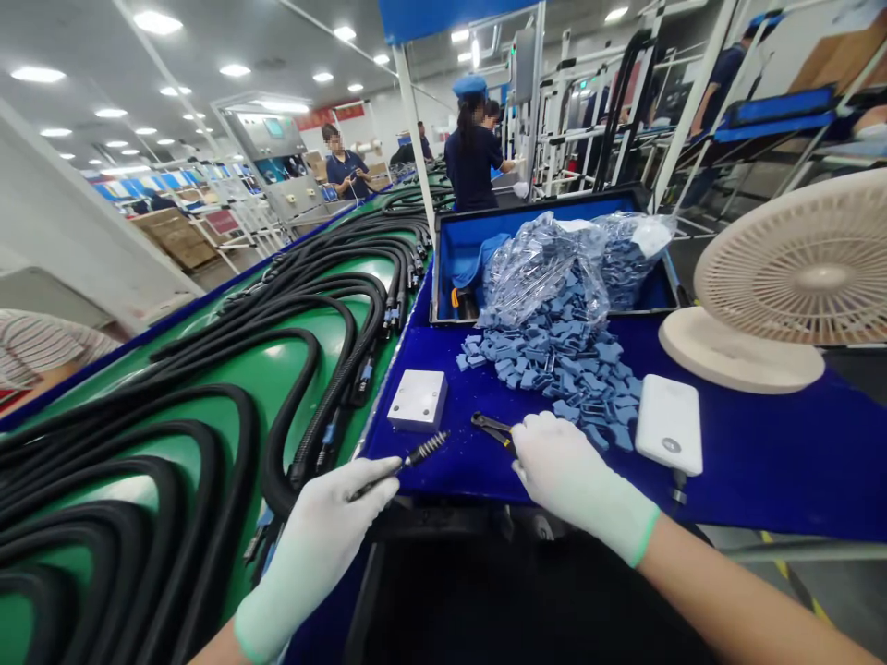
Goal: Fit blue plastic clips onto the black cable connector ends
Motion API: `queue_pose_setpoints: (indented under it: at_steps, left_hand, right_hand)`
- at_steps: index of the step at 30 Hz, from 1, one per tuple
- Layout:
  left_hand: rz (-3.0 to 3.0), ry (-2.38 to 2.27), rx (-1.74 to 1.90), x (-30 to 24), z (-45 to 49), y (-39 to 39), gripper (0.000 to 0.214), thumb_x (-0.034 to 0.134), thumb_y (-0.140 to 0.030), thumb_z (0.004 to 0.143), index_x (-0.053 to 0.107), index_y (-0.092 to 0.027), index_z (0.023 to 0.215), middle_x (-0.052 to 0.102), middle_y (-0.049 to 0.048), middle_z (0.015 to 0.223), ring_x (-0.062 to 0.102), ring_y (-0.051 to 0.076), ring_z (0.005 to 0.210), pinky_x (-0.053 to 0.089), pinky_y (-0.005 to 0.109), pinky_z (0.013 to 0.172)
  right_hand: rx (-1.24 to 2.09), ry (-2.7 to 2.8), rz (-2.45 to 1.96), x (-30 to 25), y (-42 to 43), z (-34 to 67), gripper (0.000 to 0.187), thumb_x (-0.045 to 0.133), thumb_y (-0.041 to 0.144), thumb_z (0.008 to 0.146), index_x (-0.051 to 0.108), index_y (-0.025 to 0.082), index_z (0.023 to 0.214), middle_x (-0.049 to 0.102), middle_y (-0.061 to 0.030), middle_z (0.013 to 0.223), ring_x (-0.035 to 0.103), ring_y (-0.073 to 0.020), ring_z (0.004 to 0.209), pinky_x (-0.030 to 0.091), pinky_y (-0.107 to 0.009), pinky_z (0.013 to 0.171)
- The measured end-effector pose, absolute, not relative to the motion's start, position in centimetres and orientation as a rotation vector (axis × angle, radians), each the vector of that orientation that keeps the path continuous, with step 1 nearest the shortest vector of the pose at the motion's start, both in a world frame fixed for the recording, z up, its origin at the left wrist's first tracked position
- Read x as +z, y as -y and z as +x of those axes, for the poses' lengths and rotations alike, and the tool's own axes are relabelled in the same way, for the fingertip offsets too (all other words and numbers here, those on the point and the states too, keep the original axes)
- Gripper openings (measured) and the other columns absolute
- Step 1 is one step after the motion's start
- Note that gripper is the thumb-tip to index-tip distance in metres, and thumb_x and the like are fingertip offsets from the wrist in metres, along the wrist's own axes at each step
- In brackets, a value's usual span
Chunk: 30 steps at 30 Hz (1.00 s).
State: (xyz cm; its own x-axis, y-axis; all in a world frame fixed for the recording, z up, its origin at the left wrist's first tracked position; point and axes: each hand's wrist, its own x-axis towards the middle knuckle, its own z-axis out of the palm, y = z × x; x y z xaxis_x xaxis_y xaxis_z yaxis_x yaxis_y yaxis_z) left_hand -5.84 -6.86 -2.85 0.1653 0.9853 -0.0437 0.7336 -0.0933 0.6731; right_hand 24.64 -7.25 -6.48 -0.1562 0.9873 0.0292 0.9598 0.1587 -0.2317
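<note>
My left hand (333, 531), in a white glove, is closed around the end of a thin black cable (419, 453) whose ribbed tip lies on the blue table mat (762, 453). My right hand (561, 471), also gloved, is closed on black pliers (493, 429) whose jaws stick out to the left. A heap of small blue plastic clips (561, 365) lies just beyond my right hand. A white square block (418, 399) sits between the two hands, further back.
Black corrugated hoses (208, 425) lie in loops on the green conveyor (277, 360) at left. A clear bag of clips (540, 268) spills from a blue bin (457, 245). A white power bank (669, 423) and a fan (796, 268) stand at right. People work farther back.
</note>
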Motion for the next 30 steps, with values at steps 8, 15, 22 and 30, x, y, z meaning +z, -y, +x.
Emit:
queue_pose_setpoints:
  at_steps: [8, 15, 22, 30]
  left_hand:
    - [1.523, -1.512, 0.693, 0.7, -2.5, 4.1, 0.057, 0.073, -0.049, 0.083, 0.07, -0.015, 0.128, 0.078, 0.0066, 0.088, 0.072, 0.026, 0.085, 0.055, 0.034, 0.077]
    - [1.614, -1.459, 0.684, 1.9, -1.9, 3.8, 0.05, 0.072, -0.05, 0.086, 0.073, -0.019, 0.126, 0.079, 0.0045, 0.093, 0.071, 0.024, 0.085, 0.054, 0.031, 0.074]
    - [1.755, -1.528, 0.712, 1.2, -1.6, 4.0, 0.04, 0.07, -0.047, 0.088, 0.077, -0.023, 0.119, 0.079, 0.0037, 0.102, 0.072, 0.027, 0.091, 0.055, 0.035, 0.085]
    - [1.887, -1.476, 0.709, 1.3, -1.0, 4.1, 0.031, 0.069, -0.044, 0.089, 0.078, -0.027, 0.113, 0.076, 0.001, 0.118, 0.069, 0.028, 0.113, 0.053, 0.034, 0.101]
  right_hand:
    - [0.68, 1.889, -1.498, -7.4, 6.5, 23.7, 0.014, 0.054, 0.005, 0.08, 0.052, 0.019, 0.083, 0.061, -0.0026, 0.082, 0.057, -0.0176, 0.073, 0.041, -0.029, 0.066]
    - [0.921, 1.94, -0.721, -3.2, 7.4, 20.2, 0.046, 0.045, -0.002, 0.089, 0.067, 0.023, 0.121, 0.068, -0.0049, 0.115, 0.063, -0.0194, 0.107, 0.047, -0.033, 0.105]
    - [0.831, 1.997, -0.804, -2.6, 7.5, 20.2, 0.059, 0.049, -0.001, 0.086, 0.06, 0.026, 0.136, 0.065, -0.0061, 0.126, 0.062, -0.0207, 0.111, 0.046, -0.035, 0.11]
    - [0.69, 2.052, -1.1, -5.7, 7.4, 20.3, 0.016, 0.053, 0.007, 0.084, 0.061, 0.018, 0.092, 0.063, -0.0088, 0.1, 0.058, -0.023, 0.093, 0.051, -0.036, 0.089]
